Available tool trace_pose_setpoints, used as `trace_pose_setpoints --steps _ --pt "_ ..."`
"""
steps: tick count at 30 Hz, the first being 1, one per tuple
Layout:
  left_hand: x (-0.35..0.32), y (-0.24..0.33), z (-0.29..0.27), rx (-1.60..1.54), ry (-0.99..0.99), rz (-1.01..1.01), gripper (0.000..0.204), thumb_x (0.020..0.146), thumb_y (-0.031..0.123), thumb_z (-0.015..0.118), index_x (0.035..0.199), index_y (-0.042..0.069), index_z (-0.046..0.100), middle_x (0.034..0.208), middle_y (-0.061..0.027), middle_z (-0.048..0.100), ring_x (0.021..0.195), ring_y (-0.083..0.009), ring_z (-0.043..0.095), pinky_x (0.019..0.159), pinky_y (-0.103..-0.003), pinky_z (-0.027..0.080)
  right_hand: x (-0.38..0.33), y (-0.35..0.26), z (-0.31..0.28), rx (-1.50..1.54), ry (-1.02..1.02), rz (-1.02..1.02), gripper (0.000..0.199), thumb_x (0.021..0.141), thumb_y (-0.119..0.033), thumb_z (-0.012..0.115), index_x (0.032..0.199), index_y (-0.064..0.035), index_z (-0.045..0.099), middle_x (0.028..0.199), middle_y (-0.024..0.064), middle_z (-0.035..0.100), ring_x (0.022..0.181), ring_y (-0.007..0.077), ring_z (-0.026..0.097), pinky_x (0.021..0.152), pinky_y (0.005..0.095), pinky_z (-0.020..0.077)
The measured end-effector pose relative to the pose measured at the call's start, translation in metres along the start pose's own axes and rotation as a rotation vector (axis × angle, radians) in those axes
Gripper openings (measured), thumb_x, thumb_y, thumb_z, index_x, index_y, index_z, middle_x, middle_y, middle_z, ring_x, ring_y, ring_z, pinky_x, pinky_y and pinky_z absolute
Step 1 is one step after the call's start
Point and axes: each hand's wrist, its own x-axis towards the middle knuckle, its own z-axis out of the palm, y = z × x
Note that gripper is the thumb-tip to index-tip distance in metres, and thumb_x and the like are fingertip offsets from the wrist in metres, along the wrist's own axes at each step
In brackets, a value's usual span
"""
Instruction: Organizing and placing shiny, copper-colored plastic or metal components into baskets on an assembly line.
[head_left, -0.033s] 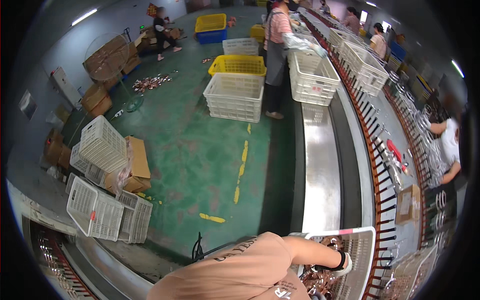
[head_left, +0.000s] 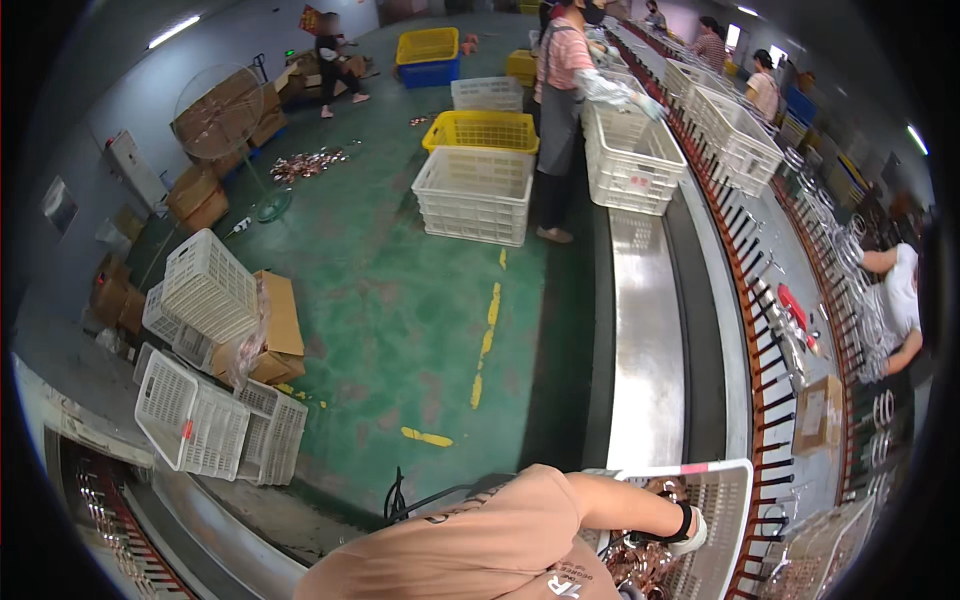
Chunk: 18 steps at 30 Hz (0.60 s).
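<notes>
My left arm reaches over a white plastic crate at the lower right. On the left hand is a pale glove, with a black band round the wrist. That hand bends down against the shiny copper-coloured metal pieces inside the crate. Its fingers are hidden, so I cannot tell whether they grip anything. At the bottom edge, beside the same pieces, a sliver of grey glove seems to be my right hand. Its fingers are out of sight.
Beyond the crate runs a line of upright dark pegs on an orange rail. A steel conveyor leads away to another white crate, where a co-worker stands. A cardboard box sits past the rail. Stacked crates stand left.
The whole view has shifted slightly, so the surroundings sit a little farther right. My left hand stays at the crate. The person at the far left has changed leg position.
</notes>
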Motion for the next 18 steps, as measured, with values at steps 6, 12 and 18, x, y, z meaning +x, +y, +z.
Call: trace_pose_setpoints --steps 6,12,18 --pt "-0.051 -0.03 -0.02 0.094 0.082 -0.025 0.017 0.07 0.023 0.068 0.078 0.013 0.079 0.085 -0.0101 0.076 0.082 -0.0298 0.074 0.068 -0.044 0.057 -0.044 -0.104 0.02 -0.205 -0.217 -0.259 0.036 0.1 -0.024 0.05 0.131 -0.0083 0.059 0.142 0.0145 0.054 0.122 0.033 0.057 0.106 0.0383 0.0434" --pt "-0.078 -0.099 -0.095 -0.495 -0.186 -0.096 0.047 0.092 0.029 0.062 0.132 0.005 0.062 0.128 -0.019 0.065 0.12 -0.0312 0.061 0.104 -0.041 0.046 0.016 -0.033 0.046 -0.142 0.425 -0.384 0.038 0.094 -0.023 0.054 0.126 -0.0067 0.065 0.12 0.0224 0.067 0.115 0.0366 0.064 0.103 0.0438 0.0484" --pt "0.086 -0.087 -0.11 -0.569 0.061 0.133 0.036 0.096 0.016 0.064 0.129 0.001 0.063 0.121 -0.0118 0.07 0.112 -0.0208 0.065 0.098 -0.033 0.049 -0.03 -0.019 0.077 0.334 0.765 0.218 0.028 0.093 -0.023 0.058 0.112 -0.0053 0.07 0.106 0.0206 0.07 0.098 0.0383 0.067 0.09 0.0456 0.0525"
